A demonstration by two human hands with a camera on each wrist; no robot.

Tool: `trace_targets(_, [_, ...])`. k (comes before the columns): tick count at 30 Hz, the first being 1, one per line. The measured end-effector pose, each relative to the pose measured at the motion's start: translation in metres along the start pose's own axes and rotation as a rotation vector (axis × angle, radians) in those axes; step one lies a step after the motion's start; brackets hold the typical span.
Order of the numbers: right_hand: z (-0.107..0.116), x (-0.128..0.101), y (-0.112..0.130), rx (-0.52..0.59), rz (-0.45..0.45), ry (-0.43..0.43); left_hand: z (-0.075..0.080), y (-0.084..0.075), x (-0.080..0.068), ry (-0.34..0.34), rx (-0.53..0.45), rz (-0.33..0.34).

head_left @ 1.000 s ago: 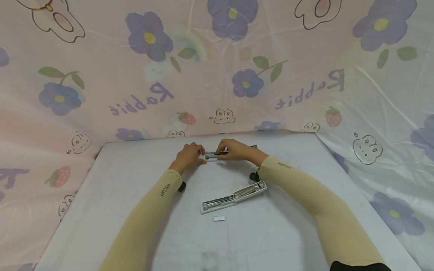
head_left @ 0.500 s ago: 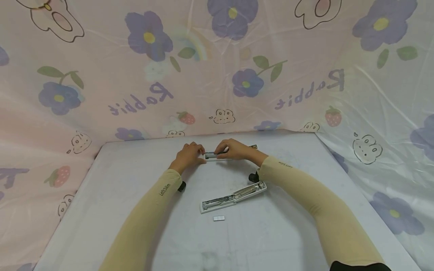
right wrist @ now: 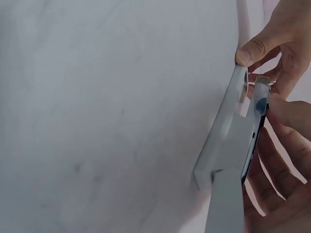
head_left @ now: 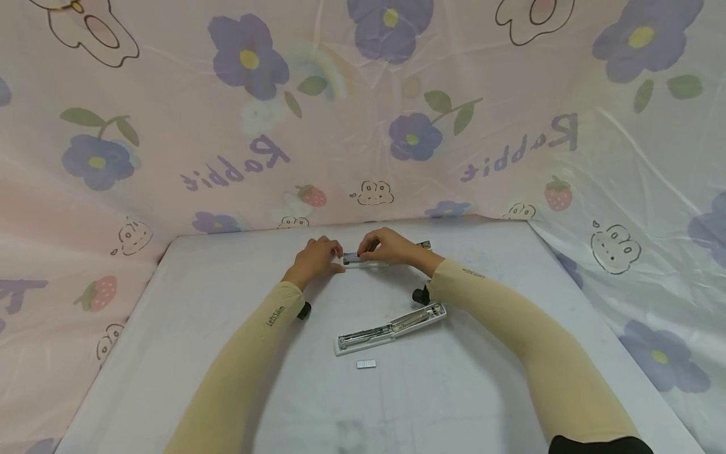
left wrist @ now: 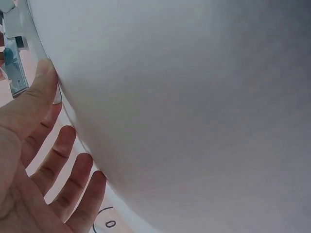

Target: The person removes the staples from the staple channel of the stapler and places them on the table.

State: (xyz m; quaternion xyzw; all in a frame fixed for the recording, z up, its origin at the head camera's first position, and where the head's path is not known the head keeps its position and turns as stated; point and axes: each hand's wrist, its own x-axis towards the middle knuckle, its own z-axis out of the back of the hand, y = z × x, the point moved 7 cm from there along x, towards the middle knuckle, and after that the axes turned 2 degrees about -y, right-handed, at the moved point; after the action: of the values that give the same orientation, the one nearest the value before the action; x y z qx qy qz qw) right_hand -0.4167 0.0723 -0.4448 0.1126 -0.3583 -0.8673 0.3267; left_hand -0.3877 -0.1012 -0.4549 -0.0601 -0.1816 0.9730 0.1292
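Pinching a slim white-and-metal stapler part (head_left: 363, 259) at the white tabletop's (head_left: 187, 328) far middle, the left hand (head_left: 315, 258) and right hand (head_left: 390, 247) hold its long axis running nine-to-three o'clock.

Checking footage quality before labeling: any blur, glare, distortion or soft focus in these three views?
Head view: wide-angle bend at the edges, glare streaks on the plastic backdrop, soft shadows under the arms, and both hands look small. Left wrist view: the table is a featureless grey gradient, the left hand close and slightly soft. Right wrist view: the stapler nearest the lens is blurred; the right hand is partly cropped.
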Motion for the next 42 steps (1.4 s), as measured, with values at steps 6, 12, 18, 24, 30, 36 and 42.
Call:
trace_targets(6, [-0.003, 0.007, -0.003, 0.006, -0.022, 0.007, 0.0, 0.001, 0.002, 0.001, 0.001, -0.002])
trace_targets(12, [-0.005, 0.01, -0.004, -0.001, -0.048, 0.001, -0.001, 0.0, 0.0, 0.003, -0.004, 0.0])
trace_targets(18, [-0.004, 0.01, 0.003, -0.012, -0.056, -0.012, -0.001, 0.0, 0.0, 0.011, 0.003, 0.007])
trace_targets(24, [-0.005, 0.013, 0.005, -0.02, -0.045, -0.029, -0.001, -0.001, 0.0, 0.015, -0.002, 0.005])
trace_targets(30, [-0.006, 0.017, 0.008, -0.116, -0.001, -0.021, 0.0, -0.002, 0.0, 0.007, 0.002, -0.002])
trace_targets(36, [-0.008, 0.017, 0.011, -0.196, 0.012, -0.023, -0.001, -0.001, 0.0, 0.003, 0.005, -0.002])
trace_targets(42, [-0.005, 0.013, 0.017, -0.215, 0.012, -0.028, -0.001, 0.0, 0.001, 0.005, 0.009, 0.0])
